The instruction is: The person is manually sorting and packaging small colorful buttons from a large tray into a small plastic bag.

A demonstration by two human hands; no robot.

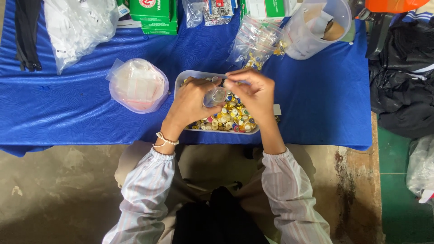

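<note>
Hands at frame centre: left hand (192,101) and right hand (254,92) pinching small clear bag (216,96) over tray of coloured badges (228,118) on blue table (316,99); bagging step, bag mouth needs holding apart.

A blue cloth (68,104) covered the counter. At ten o'clock sat a round tub (138,85) of folded bags; at twelve, green boxes (154,14); at one, a clear jug (316,28); at three, black bags (402,81).

Two hands (194,101), two clear tubs (138,86), one measuring jug (312,31), two green boxes (153,16).
</note>
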